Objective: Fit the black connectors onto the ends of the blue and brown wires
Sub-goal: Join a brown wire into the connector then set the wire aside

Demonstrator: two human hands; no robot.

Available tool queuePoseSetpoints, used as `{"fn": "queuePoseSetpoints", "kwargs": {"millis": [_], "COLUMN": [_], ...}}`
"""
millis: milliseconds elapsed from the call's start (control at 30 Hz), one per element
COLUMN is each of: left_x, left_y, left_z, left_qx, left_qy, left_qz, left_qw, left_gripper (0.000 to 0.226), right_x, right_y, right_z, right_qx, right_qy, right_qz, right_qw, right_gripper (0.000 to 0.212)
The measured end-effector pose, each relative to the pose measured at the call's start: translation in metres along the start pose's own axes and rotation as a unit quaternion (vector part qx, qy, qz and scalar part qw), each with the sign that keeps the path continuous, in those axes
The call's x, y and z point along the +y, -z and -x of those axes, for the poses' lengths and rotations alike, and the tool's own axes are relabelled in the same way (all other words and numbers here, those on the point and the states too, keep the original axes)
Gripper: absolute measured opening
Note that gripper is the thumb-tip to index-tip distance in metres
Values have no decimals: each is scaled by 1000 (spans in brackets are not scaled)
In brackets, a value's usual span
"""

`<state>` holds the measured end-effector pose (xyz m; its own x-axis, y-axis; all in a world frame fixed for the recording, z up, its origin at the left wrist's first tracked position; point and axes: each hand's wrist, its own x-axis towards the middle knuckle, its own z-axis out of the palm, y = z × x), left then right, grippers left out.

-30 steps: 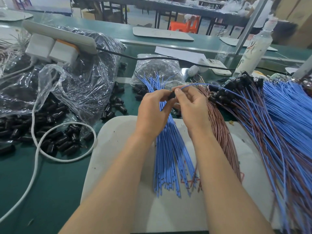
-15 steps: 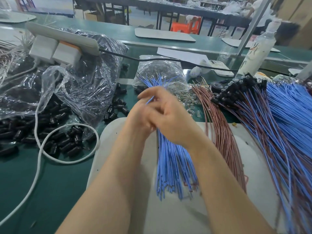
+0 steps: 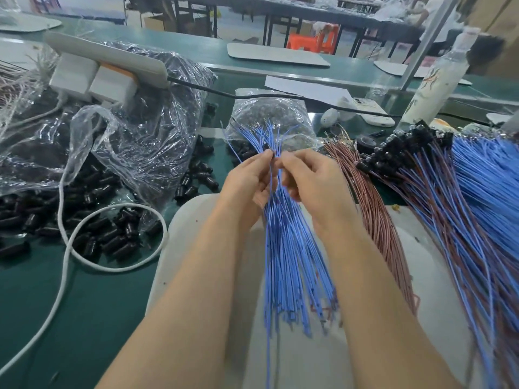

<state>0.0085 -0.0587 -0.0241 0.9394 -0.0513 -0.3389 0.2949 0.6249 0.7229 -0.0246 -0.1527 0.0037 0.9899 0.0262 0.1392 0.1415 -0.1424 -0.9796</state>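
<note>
Connector (image 3: 269, 153) meets wire (image 3: 271, 175) at the blue bundle's (image 3: 292, 262) 12 o'clock end.
The left hand (image 3: 247, 178) pinches the light, hard connector; the right hand (image 3: 311, 181) seemingly pinches one limp wire, best gripped near its tip.

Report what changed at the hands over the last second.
The blue wire that arched from both hands toward the finished pile has left them. The right hand swung left across the left hand, then drew back. Now the left hand pinches a black connector and the right hand pinches a blue wire. Brown wires, bags and loose connectors stayed put.
</note>
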Motion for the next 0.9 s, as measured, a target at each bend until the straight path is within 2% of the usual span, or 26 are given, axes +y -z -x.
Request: {"fn": "queuePoseSetpoints", "kwargs": {"millis": [67, 200, 433, 900], "left_x": [-2, -2, 2, 7], "left_y": [3, -1, -4, -10], "left_z": [-2, 2, 16, 29], "left_qx": [-14, -29, -44, -30], "left_qy": [-8, -20, -52, -73], "left_qz": [-1, 15, -32, -30], "left_qw": [1000, 999, 997, 996], "left_gripper": [11, 9, 17, 20], "right_x": [15, 27, 28, 32], "right_y": [7, 4, -3, 0], "right_z": [-9, -12, -11, -13], "right_qx": [79, 40, 27, 24], "right_qy": [-10, -35, -10, -8], "right_qz": [122, 180, 154, 171], "right_qw": [989, 982, 988, 985], "right_gripper": [16, 15, 19, 16]}}
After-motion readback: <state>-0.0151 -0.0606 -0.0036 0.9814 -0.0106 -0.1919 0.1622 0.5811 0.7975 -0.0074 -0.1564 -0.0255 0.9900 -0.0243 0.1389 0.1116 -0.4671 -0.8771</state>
